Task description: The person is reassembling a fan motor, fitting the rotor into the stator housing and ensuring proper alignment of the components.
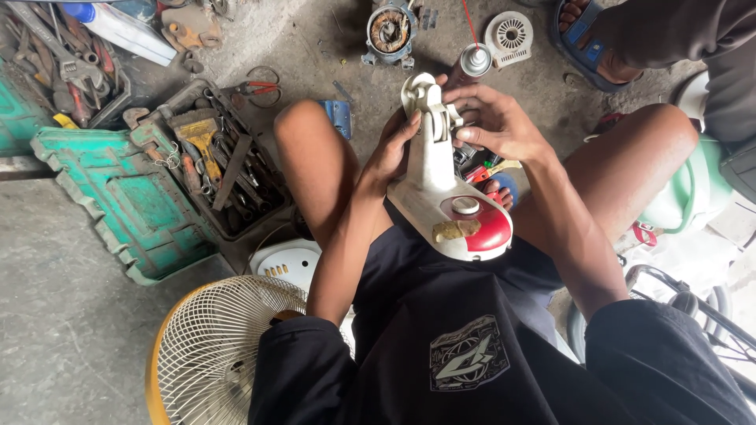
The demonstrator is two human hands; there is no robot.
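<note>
A person sits on a concrete floor, seen from above, knees apart, holding a white fan stand (431,169) between them. The stand's neck points away from the body, and its wide base, with a red panel and a round white knob, lies nearest the lap. The left hand (391,151) is closed around the left side of the neck, thumb and fingers wrapped on it. The right hand (494,122) grips the hinge bracket at the top of the neck, fingers curled over it.

Just beyond the stand's top stands a spray can (471,64) with a thin red straw. Further beyond lie a fan motor (390,31) with copper windings and a round white vented motor cover (509,33). Left of the stand, past the left knee, an open green metal toolbox (134,197) holds rusty tools and a brush. Below the stand, by the left elbow, rests a cream wire fan guard (216,346) with a yellow rim. Above and right of the stand, another person's sandalled foot (587,35) shows.
</note>
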